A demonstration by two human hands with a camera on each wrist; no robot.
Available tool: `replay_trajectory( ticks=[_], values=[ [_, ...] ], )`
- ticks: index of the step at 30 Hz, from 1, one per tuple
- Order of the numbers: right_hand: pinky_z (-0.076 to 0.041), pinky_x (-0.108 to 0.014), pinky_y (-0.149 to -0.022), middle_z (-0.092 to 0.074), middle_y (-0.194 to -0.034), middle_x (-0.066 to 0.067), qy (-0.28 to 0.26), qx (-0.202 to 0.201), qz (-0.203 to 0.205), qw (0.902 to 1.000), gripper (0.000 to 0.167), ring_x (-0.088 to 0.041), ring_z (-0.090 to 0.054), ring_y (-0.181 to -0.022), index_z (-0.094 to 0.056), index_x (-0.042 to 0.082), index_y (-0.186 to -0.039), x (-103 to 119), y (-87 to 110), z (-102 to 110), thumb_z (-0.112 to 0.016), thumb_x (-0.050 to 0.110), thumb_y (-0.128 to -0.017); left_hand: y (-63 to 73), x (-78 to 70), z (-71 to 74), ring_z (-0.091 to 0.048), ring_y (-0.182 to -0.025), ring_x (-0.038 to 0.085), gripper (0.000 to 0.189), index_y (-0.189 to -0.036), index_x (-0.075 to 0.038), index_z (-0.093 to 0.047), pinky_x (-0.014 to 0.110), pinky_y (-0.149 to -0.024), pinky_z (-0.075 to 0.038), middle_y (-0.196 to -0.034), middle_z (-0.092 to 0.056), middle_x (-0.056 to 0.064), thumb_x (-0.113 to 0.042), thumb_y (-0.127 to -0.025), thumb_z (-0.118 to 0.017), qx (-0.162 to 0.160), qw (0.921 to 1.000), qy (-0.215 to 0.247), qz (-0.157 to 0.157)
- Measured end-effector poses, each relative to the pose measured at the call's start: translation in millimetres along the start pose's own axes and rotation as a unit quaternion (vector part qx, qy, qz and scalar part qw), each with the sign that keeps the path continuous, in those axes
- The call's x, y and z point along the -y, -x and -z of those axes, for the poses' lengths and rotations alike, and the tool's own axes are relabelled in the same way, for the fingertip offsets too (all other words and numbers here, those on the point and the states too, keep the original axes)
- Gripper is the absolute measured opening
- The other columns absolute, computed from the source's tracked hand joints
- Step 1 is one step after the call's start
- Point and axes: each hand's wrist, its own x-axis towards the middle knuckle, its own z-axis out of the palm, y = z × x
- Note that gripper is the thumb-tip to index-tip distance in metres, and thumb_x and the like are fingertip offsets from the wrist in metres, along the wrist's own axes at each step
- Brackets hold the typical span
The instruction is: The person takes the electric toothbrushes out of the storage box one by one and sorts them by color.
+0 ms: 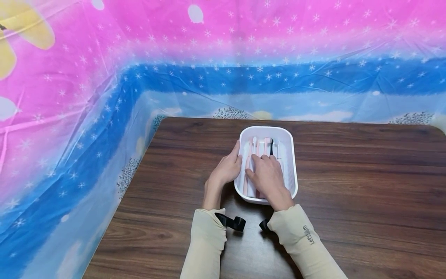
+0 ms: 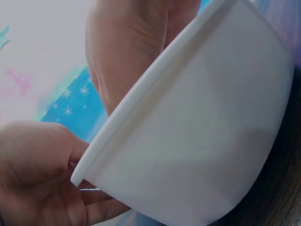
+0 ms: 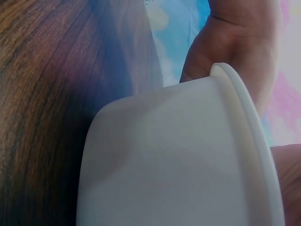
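Note:
A white plastic tub [image 1: 294,170] sits on the wooden table with several toothbrushes lying lengthwise in it. Among them are a pale pink toothbrush [image 1: 246,182] along the left wall and one with a black head [image 1: 271,142]. My left hand [image 1: 228,167] holds the tub's left side at the rim; the left wrist view shows its fingers partly behind the wall. Inside the tub, my right hand [image 1: 267,174] lies over the toothbrush handles, thumb out to the left by the pink handle. I cannot tell whether its fingers grip a handle, since the back of the hand hides them.
The dark wooden table [image 1: 355,186] extends widely to both sides of the tub. A printed pink and blue cloth [image 1: 244,77] hangs behind and left of it. Black camera mounts [image 1: 238,223] stick out from both sleeves, close to the tub's near end.

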Motion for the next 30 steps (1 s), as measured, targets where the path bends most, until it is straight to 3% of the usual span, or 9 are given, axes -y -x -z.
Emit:
replay_trajectory(
  ticks=[9,16,26,30],
  values=[
    [-0.044,-0.044,-0.085,-0.067,-0.097,-0.019,-0.046,0.011,-0.025,0.9986,0.049,-0.034,-0.058,-0.091,-0.057,0.006,-0.132,0.4,-2.0,-3.5,-0.064,0.029,-0.089,0.9,-0.5,-0.2,-0.041,-0.136,0.023,0.055,-0.155,-0.021,-0.012,0.039,-0.11,-0.033,-0.154,-0.032,0.007,-0.024,-0.104,-0.032,-0.001,1.0,0.002,0.003],
    [-0.044,-0.045,-0.089,-0.066,-0.105,-0.019,-0.076,0.013,-0.05,0.9958,0.051,-0.035,-0.057,-0.096,-0.055,0.007,-0.135,-0.3,-3.0,-6.3,-0.062,0.027,-0.088,0.6,-0.6,-0.7,-0.041,-0.136,0.024,0.055,-0.155,-0.02,-0.013,0.039,-0.11,-0.033,-0.154,-0.033,0.008,-0.024,-0.104,-0.032,-0.002,1.0,0.005,-0.001],
    [-0.045,-0.046,-0.09,-0.066,-0.117,-0.017,-0.146,-0.02,-0.058,0.9874,0.051,-0.034,-0.061,-0.104,-0.056,0.012,-0.135,-5.8,-3.1,-6.2,-0.061,0.024,-0.086,0.4,0.4,-0.4,-0.042,-0.135,0.024,0.055,-0.155,-0.02,-0.013,0.039,-0.11,-0.034,-0.153,-0.035,0.009,-0.024,-0.104,-0.032,-0.004,1.0,0.0,-0.004],
    [-0.047,-0.043,-0.079,-0.07,-0.088,-0.013,-0.161,-0.047,-0.047,0.9848,0.051,-0.03,-0.063,-0.086,-0.057,0.014,-0.134,-7.9,-3.9,-4.0,-0.06,0.023,-0.084,0.2,1.3,0.0,-0.042,-0.135,0.024,0.055,-0.155,-0.02,-0.013,0.039,-0.11,-0.034,-0.153,-0.035,0.009,-0.023,-0.104,-0.032,-0.007,1.0,-0.003,-0.005]
  ],
)
